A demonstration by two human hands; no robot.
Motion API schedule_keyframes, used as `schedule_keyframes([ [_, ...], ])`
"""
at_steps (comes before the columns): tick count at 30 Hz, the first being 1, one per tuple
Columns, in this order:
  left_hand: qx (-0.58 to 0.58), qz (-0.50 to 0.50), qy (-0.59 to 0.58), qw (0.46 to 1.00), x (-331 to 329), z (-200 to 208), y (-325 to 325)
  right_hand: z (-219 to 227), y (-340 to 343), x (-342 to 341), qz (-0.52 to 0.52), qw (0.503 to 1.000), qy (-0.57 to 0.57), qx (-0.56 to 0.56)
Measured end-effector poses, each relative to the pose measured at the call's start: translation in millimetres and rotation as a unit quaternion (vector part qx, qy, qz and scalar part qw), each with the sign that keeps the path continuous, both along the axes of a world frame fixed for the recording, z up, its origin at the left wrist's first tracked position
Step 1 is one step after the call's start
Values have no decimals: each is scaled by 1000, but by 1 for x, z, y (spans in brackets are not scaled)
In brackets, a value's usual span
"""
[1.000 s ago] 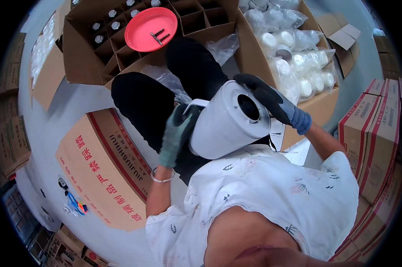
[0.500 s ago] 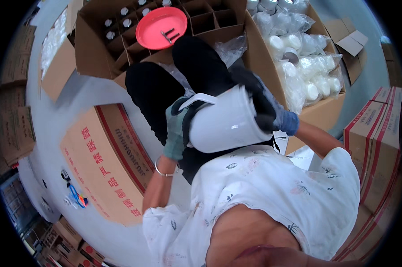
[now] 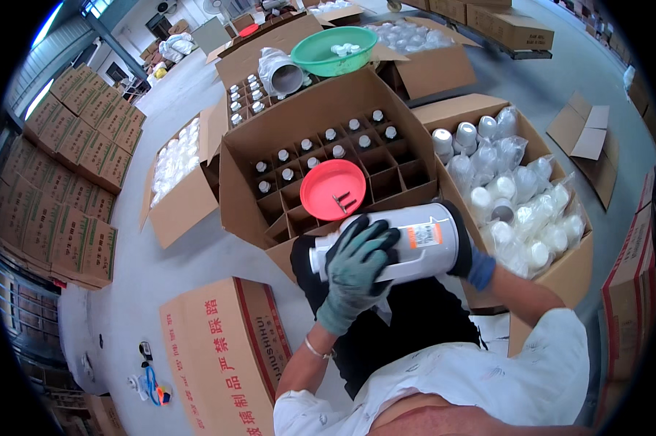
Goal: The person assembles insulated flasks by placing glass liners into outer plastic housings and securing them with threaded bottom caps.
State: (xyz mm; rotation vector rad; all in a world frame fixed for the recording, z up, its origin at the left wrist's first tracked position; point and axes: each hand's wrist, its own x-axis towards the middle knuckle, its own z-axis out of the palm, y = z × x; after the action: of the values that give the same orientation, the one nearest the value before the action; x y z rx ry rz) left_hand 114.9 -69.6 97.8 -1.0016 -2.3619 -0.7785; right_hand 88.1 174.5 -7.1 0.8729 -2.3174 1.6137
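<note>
We note left hand (image 3: 357, 270), gloved, fingers spread, clamped over white roll (image 3: 393, 243) held sideways above lap; right hand (image 3: 467, 251) cups far end, steadying it. Beyond: red basin (image 3: 333, 189) resting on divided carton (image 3: 299, 123) of capped bottles (image 3: 320, 149).

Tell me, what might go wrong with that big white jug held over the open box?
The white jug lies on its side, held only by the gloved left hand and the right hand at its base; a slip could drop it onto the bottles in the divided carton. It might also knock the red bowl resting on the dividers.
</note>
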Motion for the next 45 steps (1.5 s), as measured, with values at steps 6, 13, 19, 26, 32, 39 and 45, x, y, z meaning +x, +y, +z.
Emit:
schedule_keyframes([
  [6, 253, 139, -369, 884, -27, -33, -44, 55, -14, -19, 35, 997, -48, -48],
  [13, 148, 4, -10, 989, -29, -9, -8, 35, -13, -26, -17, 965, -251, -76],
  [19, 279, 52, -109, 952, -36, -33, -8, 9, -11, -44, -4, 995, -45, -87],
  [26, 168, 128, -220, 952, -60, -31, -43, -6, 8, -67, 143, 929, -273, -204],
  [32, 113, 63, 6, 992, -43, -27, -1, -4, -23, -54, 83, 954, -121, -260],
  [39, 539, 173, -345, 748, -49, -49, -95, 46, -26, -93, 57, 989, -39, -129],
  [45, 484, 208, -409, 745, 0, -37, -173, -88, -29, -190, -56, 986, -143, 62],
])
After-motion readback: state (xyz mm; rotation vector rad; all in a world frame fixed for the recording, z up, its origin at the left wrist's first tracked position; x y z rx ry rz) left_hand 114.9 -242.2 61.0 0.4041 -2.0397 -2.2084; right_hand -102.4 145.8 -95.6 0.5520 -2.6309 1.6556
